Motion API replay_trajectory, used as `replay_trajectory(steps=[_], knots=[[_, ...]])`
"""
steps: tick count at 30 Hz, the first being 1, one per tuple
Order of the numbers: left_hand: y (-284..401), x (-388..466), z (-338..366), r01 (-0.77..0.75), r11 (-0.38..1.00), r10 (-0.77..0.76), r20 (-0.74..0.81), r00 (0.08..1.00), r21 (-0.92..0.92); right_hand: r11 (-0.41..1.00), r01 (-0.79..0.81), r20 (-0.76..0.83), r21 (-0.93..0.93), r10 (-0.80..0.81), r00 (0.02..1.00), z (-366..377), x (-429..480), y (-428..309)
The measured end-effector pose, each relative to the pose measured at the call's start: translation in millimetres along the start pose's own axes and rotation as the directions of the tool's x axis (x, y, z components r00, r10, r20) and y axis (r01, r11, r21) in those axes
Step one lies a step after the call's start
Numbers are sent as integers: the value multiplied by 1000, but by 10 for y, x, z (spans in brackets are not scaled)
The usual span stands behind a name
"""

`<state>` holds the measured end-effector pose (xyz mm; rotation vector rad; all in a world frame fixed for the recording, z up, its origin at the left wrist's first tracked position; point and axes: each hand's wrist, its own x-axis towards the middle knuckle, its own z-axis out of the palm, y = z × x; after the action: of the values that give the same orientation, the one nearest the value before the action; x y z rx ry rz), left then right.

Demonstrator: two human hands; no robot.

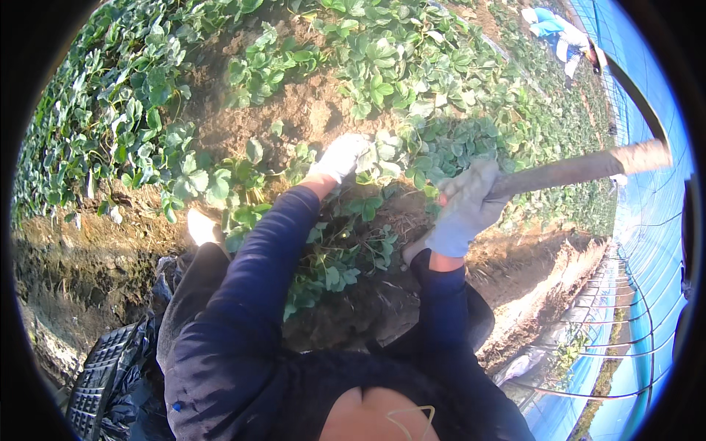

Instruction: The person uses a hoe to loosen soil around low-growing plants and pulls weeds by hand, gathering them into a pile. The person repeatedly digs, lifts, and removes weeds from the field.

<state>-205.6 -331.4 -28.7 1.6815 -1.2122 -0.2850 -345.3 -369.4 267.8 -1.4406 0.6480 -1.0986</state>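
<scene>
My left hand [343,156], in a white glove, reaches into the leafy strawberry plants [380,52] before me. Glare washes out its fingers, and pale leaves lie against their tips. In a grey-white glove, my right hand [469,193] grips a hand tool by its wooden handle [568,172]. The handle points right, and a curved dark metal blade [634,93] bends up and back from its far end. Below and between my hands, strawberry plants with stems laid over [336,270] rest on shaded soil.
Bare brown soil [314,105] shows between plants. A black plastic crate [102,380] and black plastic sheet [135,408] lie at lower left. Another person [560,36] bends over the rows at upper right. Greenhouse hoops and blue film [645,264] run along the right. My white-covered foot [202,227] stands left.
</scene>
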Motion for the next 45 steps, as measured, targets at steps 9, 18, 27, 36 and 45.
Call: replay_trajectory(steps=[9,18,27,36,45], knots=[[-136,134,-358,-198,977,181,188,965,75,210,-784,-134,-584,928,347,-315,-621,1062],[-256,319,-431,90,969,-62,125,990,-228,25,-779,-9,-626,999,40,-214,591,456],[-115,541,-876,-15,973,-7,94,996,232,98,-980,12,-176,995,97,-515,-507,681],[-94,882,-1110,529,624,-463,273,843,-576,533,-784,-214,-317,766,607,-367,-562,128],[1003,956,-1039,149,984,-118,262,958,-99,494,-790,-328,-363,726,604,-805,-934,-384]])
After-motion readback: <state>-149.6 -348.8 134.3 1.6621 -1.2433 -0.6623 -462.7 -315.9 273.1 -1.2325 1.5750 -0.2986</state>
